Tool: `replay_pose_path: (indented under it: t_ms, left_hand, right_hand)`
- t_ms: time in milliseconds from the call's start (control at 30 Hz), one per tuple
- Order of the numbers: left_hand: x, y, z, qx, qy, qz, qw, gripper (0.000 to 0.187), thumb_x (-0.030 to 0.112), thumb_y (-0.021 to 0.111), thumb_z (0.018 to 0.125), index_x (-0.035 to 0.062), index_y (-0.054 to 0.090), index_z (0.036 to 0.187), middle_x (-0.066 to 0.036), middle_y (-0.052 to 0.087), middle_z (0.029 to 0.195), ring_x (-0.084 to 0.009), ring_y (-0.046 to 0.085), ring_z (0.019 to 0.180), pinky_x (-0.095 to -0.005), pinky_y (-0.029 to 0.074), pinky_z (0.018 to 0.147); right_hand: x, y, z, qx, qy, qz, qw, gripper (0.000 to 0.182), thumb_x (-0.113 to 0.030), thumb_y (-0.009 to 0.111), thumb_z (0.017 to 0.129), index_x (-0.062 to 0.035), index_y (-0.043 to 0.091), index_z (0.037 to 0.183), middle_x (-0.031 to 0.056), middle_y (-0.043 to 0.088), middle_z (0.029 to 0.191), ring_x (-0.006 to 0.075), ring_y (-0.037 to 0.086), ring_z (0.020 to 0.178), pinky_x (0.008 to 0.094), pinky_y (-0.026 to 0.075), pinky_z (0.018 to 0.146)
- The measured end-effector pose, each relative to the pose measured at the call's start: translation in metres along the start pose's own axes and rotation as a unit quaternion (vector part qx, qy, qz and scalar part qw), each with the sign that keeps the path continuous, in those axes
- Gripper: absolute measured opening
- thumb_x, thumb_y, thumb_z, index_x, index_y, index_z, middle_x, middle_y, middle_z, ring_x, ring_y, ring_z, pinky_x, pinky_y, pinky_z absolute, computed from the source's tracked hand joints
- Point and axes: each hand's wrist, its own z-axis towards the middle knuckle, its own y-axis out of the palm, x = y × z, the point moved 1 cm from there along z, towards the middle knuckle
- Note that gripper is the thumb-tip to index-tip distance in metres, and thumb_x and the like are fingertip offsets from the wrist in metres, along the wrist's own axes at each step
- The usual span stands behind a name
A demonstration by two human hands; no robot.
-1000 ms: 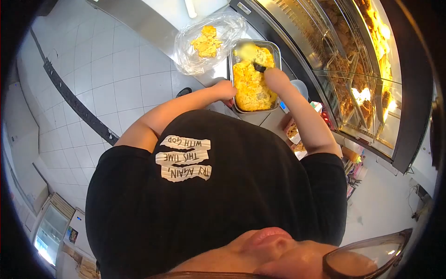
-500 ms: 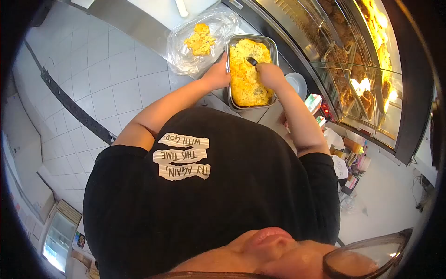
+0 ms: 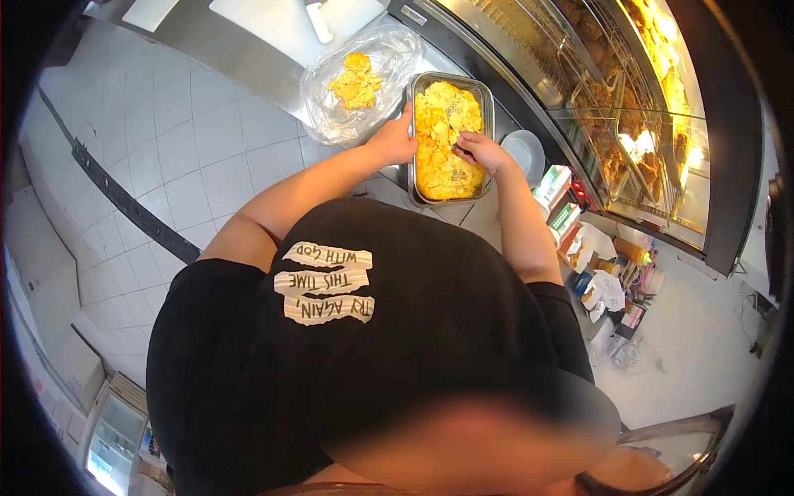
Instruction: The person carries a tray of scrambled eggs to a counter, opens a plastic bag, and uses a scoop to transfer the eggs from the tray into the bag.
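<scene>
A rectangular metal tray point(image 3: 488, 99) full of yellow, crumbly food point(image 3: 442, 120) lies in front of me. My left hand point(image 3: 397, 139) grips its left rim, with some fingers hidden at the side. Over the right half of the food, my right hand point(image 3: 484, 152) is closed round a small dark utensil point(image 3: 457, 149), mostly hidden by the fingers, its tip at the food. Left of the tray, a clear plastic bag point(image 3: 318, 103) lies spread out with a clump of similar yellow food point(image 3: 356, 83) on it.
A white board point(image 3: 265, 29) with a white-handled tool point(image 3: 318, 23) lies at the back left. White round containers point(image 3: 523, 155) stand right of the tray, near small boxes point(image 3: 564, 221). A lit glass food display point(image 3: 633, 157) rises at the right.
My right hand has moved toward me over the food, and the utensil shows less. The whole view has shifted slightly, revealing more of the boxes and round container.
</scene>
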Motion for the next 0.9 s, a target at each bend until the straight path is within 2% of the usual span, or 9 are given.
replay_pose_path:
  t_ms: [133, 333, 433, 500, 567, 633, 700, 800, 900]
  left_hand:
    - [-0.001, -0.008, 0.001, -0.003, 0.006, 0.055, 0.998, 0.079, 0.005, 0.049, 0.085, 0.0009, 0.001, 0.148, -0.013, 0.065, 0.071, -0.0191, 0.065, 0.056, -0.0316, 0.053, 0.057]
    - [0.007, -0.02, -0.012, -0.003, 0.085, 0.246, 0.966, 0.06, 0.015, 0.06, 0.086, 0.0011, 0.035, 0.139, -0.018, 0.067, 0.087, -0.0257, 0.067, 0.079, -0.0363, 0.052, 0.073]
    - [0.037, -0.058, -0.045, 0.08, 0.175, 0.149, 0.97, 0.044, 0.017, 0.062, 0.084, 0.0047, 0.051, 0.125, -0.02, 0.064, 0.102, -0.0289, 0.061, 0.099, -0.0409, 0.047, 0.086]
    - [0.041, -0.098, -0.049, 0.21, 0.268, 0.269, 0.901, 0.042, 0.018, 0.066, 0.079, 0.0003, 0.058, 0.116, -0.023, 0.06, 0.107, -0.0359, 0.054, 0.108, -0.0416, 0.042, 0.095]
    - [0.029, -0.124, -0.054, 0.298, 0.111, 0.418, 0.851, 0.048, 0.021, 0.068, 0.077, 0.0045, 0.056, 0.12, -0.024, 0.057, 0.115, -0.0325, 0.051, 0.116, -0.0414, 0.038, 0.099]
    - [0.01, -0.15, -0.058, 0.295, 0.006, 0.402, 0.867, 0.055, 0.023, 0.069, 0.074, 0.0046, 0.054, 0.123, -0.025, 0.052, 0.123, -0.0315, 0.047, 0.122, -0.0404, 0.037, 0.102]
    - [-0.017, -0.164, -0.052, 0.197, -0.039, 0.227, 0.953, 0.062, 0.023, 0.07, 0.069, 0.0006, 0.054, 0.125, -0.025, 0.044, 0.133, -0.0328, 0.044, 0.125, -0.0386, 0.037, 0.103]
    - [-0.024, -0.171, -0.045, 0.005, -0.092, 0.027, 0.995, 0.071, 0.02, 0.067, 0.069, 0.0015, 0.046, 0.134, -0.026, 0.032, 0.142, -0.0326, 0.039, 0.13, -0.0359, 0.036, 0.105]
    - [-0.026, -0.161, -0.046, 0.116, -0.007, 0.141, 0.983, 0.08, 0.017, 0.066, 0.07, 0.0, 0.035, 0.141, -0.024, 0.035, 0.14, -0.0321, 0.041, 0.128, -0.0344, 0.036, 0.105]
  right_hand:
    - [0.009, 0.004, -0.001, 0.021, 0.006, 0.084, 0.996, 0.016, -0.017, 0.047, 0.097, -0.0051, 0.055, 0.089, -0.0007, 0.051, 0.071, 0.0061, 0.039, 0.053, 0.0199, 0.03, 0.048]
    - [0.031, -0.014, -0.011, 0.027, -0.047, 0.17, 0.984, 0.013, -0.016, 0.048, 0.096, -0.0059, 0.055, 0.091, -0.001, 0.052, 0.072, 0.0057, 0.04, 0.054, 0.0193, 0.03, 0.047]
    - [0.017, -0.018, -0.033, 0.08, -0.042, 0.175, 0.98, 0.013, -0.015, 0.048, 0.096, -0.0064, 0.056, 0.092, -0.0025, 0.052, 0.072, 0.0049, 0.041, 0.056, 0.0189, 0.03, 0.049]
    - [0.007, -0.021, -0.046, 0.102, -0.057, 0.144, 0.983, 0.014, -0.016, 0.049, 0.094, -0.0063, 0.058, 0.09, -0.003, 0.053, 0.071, 0.0047, 0.042, 0.055, 0.0184, 0.031, 0.049]
    - [-0.007, -0.021, -0.052, 0.13, -0.068, 0.114, 0.983, 0.015, -0.016, 0.05, 0.094, -0.0061, 0.06, 0.089, -0.0044, 0.053, 0.07, 0.0044, 0.041, 0.055, 0.0192, 0.03, 0.049]
    - [-0.028, -0.013, -0.055, 0.133, -0.096, 0.079, 0.983, 0.015, -0.017, 0.05, 0.094, -0.0063, 0.06, 0.089, -0.0048, 0.052, 0.069, 0.0043, 0.04, 0.055, 0.0196, 0.03, 0.05]
    - [-0.056, 0.005, -0.058, 0.143, -0.126, 0.045, 0.981, 0.017, -0.018, 0.051, 0.093, -0.0059, 0.061, 0.087, -0.0051, 0.051, 0.068, 0.0049, 0.04, 0.056, 0.0202, 0.031, 0.051]
    - [-0.091, 0.044, -0.034, 0.178, -0.179, 0.003, 0.968, 0.019, -0.02, 0.053, 0.092, -0.0041, 0.061, 0.084, -0.003, 0.052, 0.068, 0.0071, 0.046, 0.059, 0.0221, 0.036, 0.054]
    - [-0.121, 0.114, 0.002, 0.254, -0.242, -0.196, 0.916, 0.02, -0.018, 0.053, 0.091, 0.0007, 0.061, 0.089, 0.0076, 0.058, 0.072, 0.022, 0.056, 0.066, 0.0327, 0.045, 0.062]
